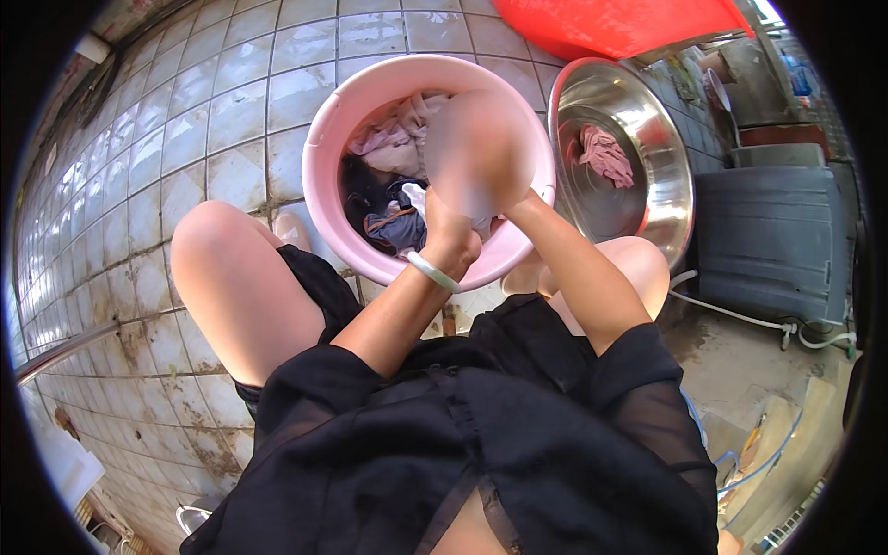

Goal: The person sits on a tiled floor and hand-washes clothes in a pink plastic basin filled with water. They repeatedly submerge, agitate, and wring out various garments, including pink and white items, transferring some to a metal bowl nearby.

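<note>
A pink plastic tub [322, 229] stands on the tiled floor between my knees, with wet clothes in dark water. Pale lilac fabric [392, 146] lies at its far left, and a dark blue garment with an orange trim [399, 225] is at the near left. Over the right part of the tub, my left hand [451, 201], with a pale green bangle at its wrist, and my right hand [506, 170] are close together. A blurred patch covers most of both hands, so their fingers and anything between them are hidden.
A steel basin [676, 180] with a pink cloth [605, 156] stands right of the tub. Beyond it is a red plastic sheet or container [617, 28]. A grey appliance-like box [770, 243] and a white hose [735, 313] are at the far right.
</note>
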The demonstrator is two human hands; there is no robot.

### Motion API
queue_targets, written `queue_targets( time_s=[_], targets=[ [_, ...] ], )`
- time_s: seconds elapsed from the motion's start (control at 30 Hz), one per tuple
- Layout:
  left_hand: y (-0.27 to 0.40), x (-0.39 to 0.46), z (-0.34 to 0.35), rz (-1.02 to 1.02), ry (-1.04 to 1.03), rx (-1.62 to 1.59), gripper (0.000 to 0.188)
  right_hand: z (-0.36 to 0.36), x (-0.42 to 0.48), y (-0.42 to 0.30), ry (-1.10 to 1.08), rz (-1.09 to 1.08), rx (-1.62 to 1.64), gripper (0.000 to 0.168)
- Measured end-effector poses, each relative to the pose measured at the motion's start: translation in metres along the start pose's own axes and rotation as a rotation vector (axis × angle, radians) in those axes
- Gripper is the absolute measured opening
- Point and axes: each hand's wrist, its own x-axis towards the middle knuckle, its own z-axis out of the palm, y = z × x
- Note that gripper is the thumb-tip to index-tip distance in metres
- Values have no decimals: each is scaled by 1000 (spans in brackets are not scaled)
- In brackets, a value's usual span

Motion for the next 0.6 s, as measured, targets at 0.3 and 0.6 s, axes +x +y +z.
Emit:
queue_targets(
  time_s=[0.3, 0.6],
  targets=[
    [13, 22, -21, -153, 46, -96, 31, 22, -27, -2, -13, -133, 9, 25],
    [46, 21, -14, 154, -689, 978, 32, -40, 25, 46, 194, 544, 480, 27]
  ],
)
